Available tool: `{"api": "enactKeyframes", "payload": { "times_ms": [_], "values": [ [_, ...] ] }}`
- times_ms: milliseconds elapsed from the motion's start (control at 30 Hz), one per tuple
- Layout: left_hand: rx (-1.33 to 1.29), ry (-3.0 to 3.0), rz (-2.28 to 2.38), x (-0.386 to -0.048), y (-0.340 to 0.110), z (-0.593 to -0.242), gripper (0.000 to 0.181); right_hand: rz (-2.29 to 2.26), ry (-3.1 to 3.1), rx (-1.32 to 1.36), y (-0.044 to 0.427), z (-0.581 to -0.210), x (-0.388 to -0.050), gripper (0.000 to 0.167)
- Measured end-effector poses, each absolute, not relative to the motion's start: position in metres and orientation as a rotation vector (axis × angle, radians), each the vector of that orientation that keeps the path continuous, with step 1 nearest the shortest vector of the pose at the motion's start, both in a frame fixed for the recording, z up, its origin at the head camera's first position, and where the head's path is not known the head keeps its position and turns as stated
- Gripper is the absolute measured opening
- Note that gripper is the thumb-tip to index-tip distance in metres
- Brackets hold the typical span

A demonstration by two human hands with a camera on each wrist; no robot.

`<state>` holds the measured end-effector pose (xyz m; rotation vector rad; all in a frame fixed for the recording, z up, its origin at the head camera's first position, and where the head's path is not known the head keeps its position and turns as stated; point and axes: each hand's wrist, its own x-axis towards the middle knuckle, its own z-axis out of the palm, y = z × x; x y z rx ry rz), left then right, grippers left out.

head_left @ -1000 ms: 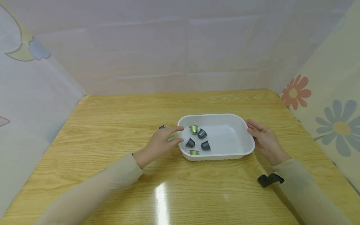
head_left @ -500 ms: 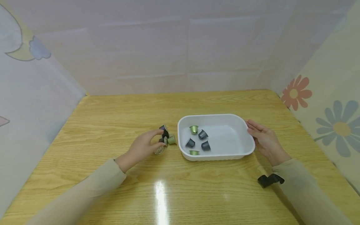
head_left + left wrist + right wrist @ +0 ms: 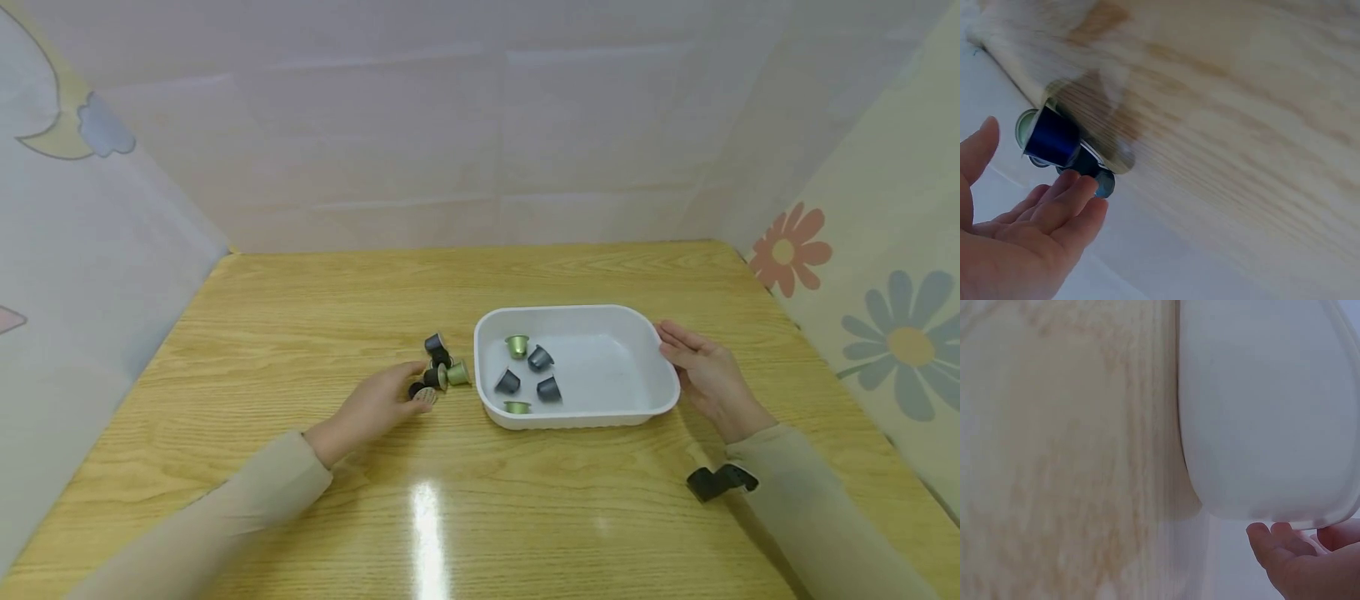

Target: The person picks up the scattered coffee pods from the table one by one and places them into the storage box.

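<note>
Beside a small pile of coffee capsules, my left hand (image 3: 372,410) reaches in from the left, thumb and fingers apart and nothing between them. The pile holds a dark capsule (image 3: 434,343) at the back, a green capsule (image 3: 457,373) at its right and several more dark ones. In the left wrist view a blue capsule (image 3: 1054,135) lies just beyond the fingertips. A white tray (image 3: 600,415) stands to the right, with green and dark capsules in its left half. My right hand (image 3: 708,375) rests with extended fingers against the tray's right end, below the rim in the right wrist view.
Everything stands on a wooden table (image 3: 315,308). A pale wall covering (image 3: 495,150) rises behind it, and patterned side walls flank it. A black strap (image 3: 722,481) is on the right wrist.
My left hand has drawn back from over the tray's left edge to the capsule pile, then dropped lower beside it. The right hand and the tray have stayed put.
</note>
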<state>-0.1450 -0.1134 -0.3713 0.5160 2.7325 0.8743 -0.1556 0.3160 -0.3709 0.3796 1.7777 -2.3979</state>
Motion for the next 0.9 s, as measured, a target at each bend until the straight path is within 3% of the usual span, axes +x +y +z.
{"api": "enactKeyframes", "payload": {
  "times_ms": [100,400,633,900],
  "values": [
    [0.466,2.695,0.929,-0.146,-0.112,-0.372,0.06,-2.414,1.757,0.376,0.316,-0.371,-0.155,0.034],
    [0.5,2.709,0.901,-0.148,-0.109,-0.375,0.052,-2.397,1.795,0.391,0.317,-0.37,-0.154,0.043],
    [0.5,2.724,0.927,-0.149,-0.112,-0.378,0.047,-2.398,1.797,0.379,0.316,-0.371,-0.154,0.03],
    [0.512,2.71,0.975,-0.151,-0.117,-0.366,0.048,-2.368,1.838,0.37,0.316,-0.372,-0.154,0.05]
  ]
}}
